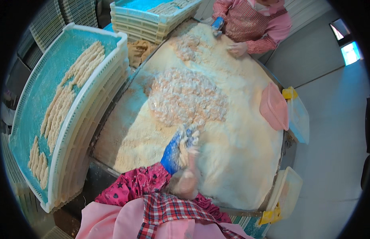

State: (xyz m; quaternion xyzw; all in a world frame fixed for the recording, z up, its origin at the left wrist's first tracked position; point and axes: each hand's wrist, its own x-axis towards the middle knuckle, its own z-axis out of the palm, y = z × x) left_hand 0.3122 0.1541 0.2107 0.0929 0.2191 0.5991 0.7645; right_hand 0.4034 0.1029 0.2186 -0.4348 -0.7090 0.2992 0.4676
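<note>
My left hand (173, 153), in a blue glove dusted with crumbs, is closed around a crumb-coated meat strip (182, 152) at the near side of the crumb bed. Close beside it, on its right, is my right hand (188, 177), smeared by motion, so its fingers cannot be read. Pale crumbs (229, 171) cover the work table around both hands. Just beyond the left hand lies a wide heap of raw, wet-looking pink meat pieces (189, 97), partly dusted white.
A stack of white trays (87, 89) stands at the left; its blue-lined top holds rows of coated strips (59, 107). More trays (153, 18) stand behind. Across the table a co-worker (252, 28) has both hands at the crumbs. A pink basket (274, 106) sits on the right edge.
</note>
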